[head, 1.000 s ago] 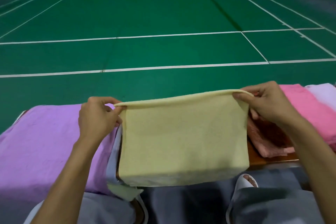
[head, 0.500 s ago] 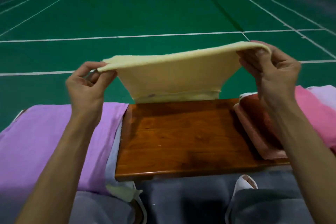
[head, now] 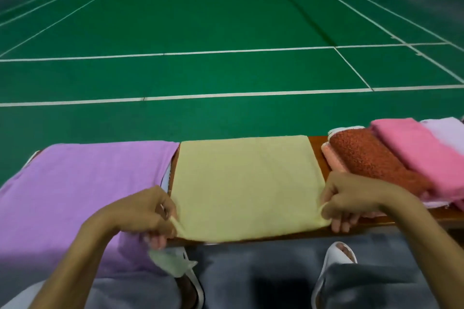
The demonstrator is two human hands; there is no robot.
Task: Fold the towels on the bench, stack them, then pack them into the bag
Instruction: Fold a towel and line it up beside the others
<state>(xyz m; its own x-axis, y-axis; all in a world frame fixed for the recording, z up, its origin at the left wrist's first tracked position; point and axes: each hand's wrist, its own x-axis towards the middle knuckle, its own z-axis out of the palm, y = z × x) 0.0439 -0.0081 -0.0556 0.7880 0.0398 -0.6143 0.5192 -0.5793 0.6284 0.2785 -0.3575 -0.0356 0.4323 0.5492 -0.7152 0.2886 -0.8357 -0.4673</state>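
Yellow towel (head: 247,187) flat on wooden bench (head: 319,142), between purple towel (head: 82,190) on the left and rust towel (head: 371,160), pink towel (head: 416,148) on the right. Left hand (head: 140,213) pinches its near-left corner, right hand (head: 351,195) pinches near-right corner. Pale scrap below left hand is blurred, possibly another cloth. White slippers (head: 337,256) under bench edge.

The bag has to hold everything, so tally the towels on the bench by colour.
Yellow towel: 1
Purple towel: 1
Rust-red towel: 1
Pink towel: 1
Pale lilac towel: 1
Total: 5
The salmon edge beside the rust-red one may be a sixth towel or its other side; cannot tell.
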